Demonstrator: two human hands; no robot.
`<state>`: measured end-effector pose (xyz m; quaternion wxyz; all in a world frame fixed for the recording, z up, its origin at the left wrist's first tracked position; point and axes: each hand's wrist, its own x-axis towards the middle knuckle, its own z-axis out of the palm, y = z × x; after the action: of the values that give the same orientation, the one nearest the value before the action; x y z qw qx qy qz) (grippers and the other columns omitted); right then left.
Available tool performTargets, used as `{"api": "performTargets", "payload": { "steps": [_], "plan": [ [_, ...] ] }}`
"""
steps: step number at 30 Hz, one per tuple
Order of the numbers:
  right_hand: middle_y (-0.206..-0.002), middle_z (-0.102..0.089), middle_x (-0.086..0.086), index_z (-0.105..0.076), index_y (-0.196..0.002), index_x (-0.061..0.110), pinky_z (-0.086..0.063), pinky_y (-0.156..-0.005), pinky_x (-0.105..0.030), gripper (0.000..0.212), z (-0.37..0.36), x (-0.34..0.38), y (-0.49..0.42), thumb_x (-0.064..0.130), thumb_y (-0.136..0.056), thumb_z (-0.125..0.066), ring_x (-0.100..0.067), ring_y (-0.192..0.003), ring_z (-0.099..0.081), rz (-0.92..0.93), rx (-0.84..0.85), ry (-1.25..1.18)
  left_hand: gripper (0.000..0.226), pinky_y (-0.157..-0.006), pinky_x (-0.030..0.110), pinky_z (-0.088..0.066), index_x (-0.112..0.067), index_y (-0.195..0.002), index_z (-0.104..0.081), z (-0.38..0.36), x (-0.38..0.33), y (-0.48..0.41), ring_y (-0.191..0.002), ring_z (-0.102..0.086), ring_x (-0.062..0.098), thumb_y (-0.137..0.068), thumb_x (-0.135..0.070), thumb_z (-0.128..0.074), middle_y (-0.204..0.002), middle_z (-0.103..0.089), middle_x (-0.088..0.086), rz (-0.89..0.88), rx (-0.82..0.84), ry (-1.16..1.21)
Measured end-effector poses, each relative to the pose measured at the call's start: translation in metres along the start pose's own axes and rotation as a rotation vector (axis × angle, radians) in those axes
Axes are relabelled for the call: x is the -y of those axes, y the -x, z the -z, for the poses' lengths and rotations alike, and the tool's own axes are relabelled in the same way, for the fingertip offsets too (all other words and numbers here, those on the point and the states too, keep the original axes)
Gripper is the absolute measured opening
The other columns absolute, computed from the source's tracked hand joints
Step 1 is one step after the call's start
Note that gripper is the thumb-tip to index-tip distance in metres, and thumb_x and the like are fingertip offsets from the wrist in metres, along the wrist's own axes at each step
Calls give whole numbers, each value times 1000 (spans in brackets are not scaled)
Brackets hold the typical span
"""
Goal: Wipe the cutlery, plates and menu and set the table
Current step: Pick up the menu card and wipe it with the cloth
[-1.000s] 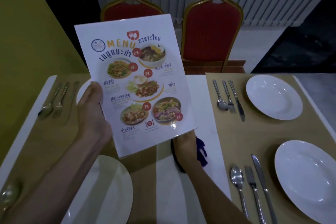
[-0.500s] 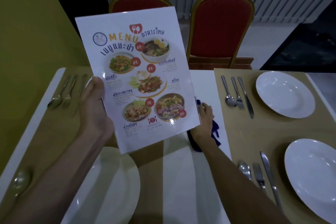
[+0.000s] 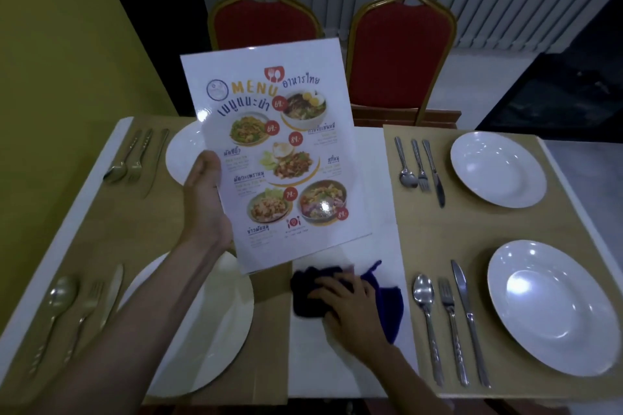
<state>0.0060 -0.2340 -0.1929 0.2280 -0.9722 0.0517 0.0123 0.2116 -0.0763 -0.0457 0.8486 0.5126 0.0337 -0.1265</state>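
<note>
The left hand clasped the menu by its left edge, thumb on the printed face, and held it nearly upright above the middle of the table, tipped back toward 12 o'clock; held so, the glossy sheet faced the person squarely and stood free of the settings, which I judged suited a wipe across its front; the right hand lay on the dark blue cloth, at about 5 o'clock from the menu and just below its lower corner, on the bare white strip between the placemats; its fingers were bent down into the folds, but whether they had gripped the cloth or only pressed on it I could not tell; the cloth sat within easy reach of the sheet, so gathering it and bringing it up to the menu looked like the step in hand; plates lay at 10, 8, 2 and 4 o'clock, each with cutlery in a row on its left, spoon, fork and knife parallel, so those settings looked done and the menu seemed the last piece to clean and lay down; two red chairs stood at 12 o'clock beyond the far edge.
</note>
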Motion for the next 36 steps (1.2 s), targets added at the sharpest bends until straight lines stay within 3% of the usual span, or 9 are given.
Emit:
{"api": "performTargets", "payload": {
  "steps": [5, 8, 12, 13, 15, 17, 22, 28, 36],
  "plan": [
    [-132, -59, 20, -67, -110, 42, -45, -95, -50, 44, -4, 6, 43, 21, -71, -68, -26, -122, -55, 101, 103, 48, 43, -101, 58, -47, -10, -140, -49, -7, 21, 16, -124, -58, 33, -105, -32, -36, -136, -60, 13, -7, 53, -49],
    [-140, -53, 16, -66, -117, 33, -34, -107, -47, 45, 7, 7, 43, 22, -74, -62, -19, -131, -43, 78, 92, -121, 41, -96, 55, -51, -9, -138, -50, -12, 32, 19, -121, -61, 31, -106, -30, -36, -133, -63, 12, -6, 74, -53],
    [-121, -54, 7, -50, -122, 26, -46, -96, -25, 44, 54, -7, 13, 24, -79, -61, -11, -110, -53, -370, -562, -577, 42, -86, 46, -58, -9, -140, -47, -16, 40, 18, -119, -63, 31, -106, -30, -34, -133, -63, 12, 6, 147, -67],
    [-121, -52, 9, -44, -129, 26, -47, -92, -23, 51, 72, -15, -1, 27, -82, -65, -9, -109, -53, -428, -587, -635, 43, -89, 49, -56, -8, -140, -46, -18, 42, 16, -120, -61, 32, -106, -30, -34, -134, -61, 14, 15, 174, -83],
    [-117, -57, 16, -37, -136, 31, -51, -83, -23, 65, 106, -33, -30, 34, -82, -75, -2, -103, -58, -437, -385, -686, 43, -95, 56, -52, -5, -138, -46, -25, 47, 13, -121, -61, 33, -105, -30, -37, -134, -61, 14, 27, 215, -116],
    [-105, -65, 7, -41, -128, 26, -56, -75, -34, 60, 127, -45, -52, 38, -81, -77, -11, -92, -64, -410, -217, -580, 42, -92, 53, -55, -6, -136, -48, -33, 52, 9, -119, -63, 30, -104, -32, -38, -131, -64, 11, 28, 244, -162],
    [-99, -66, -12, -46, -120, 9, -54, -74, -46, 42, 117, -66, -69, 17, -87, -72, -33, -88, -66, -471, -301, -410, 28, -81, 36, -60, -13, -117, -58, -50, 69, -3, -105, -69, 19, -104, -28, -39, -117, -70, 4, 34, 261, -298],
    [-108, -65, -17, -43, -120, 7, -55, -78, -50, 39, 98, -84, -79, 11, -90, -67, -34, -94, -65, -521, -256, -432, 30, -78, 35, -60, -3, -119, -53, -45, 93, -13, -103, -68, 18, -105, -24, -37, -119, -68, 9, 93, 225, -349],
    [-110, -64, -12, -39, -119, 9, -57, -79, -43, 34, 90, -88, -83, 11, -94, -62, -28, -94, -64, -537, -184, -456, 24, -48, 20, -52, -11, -108, -57, -43, 111, -17, -77, -73, 10, -104, -28, -40, -105, -71, 4, 99, 130, -323]
  ]
}}
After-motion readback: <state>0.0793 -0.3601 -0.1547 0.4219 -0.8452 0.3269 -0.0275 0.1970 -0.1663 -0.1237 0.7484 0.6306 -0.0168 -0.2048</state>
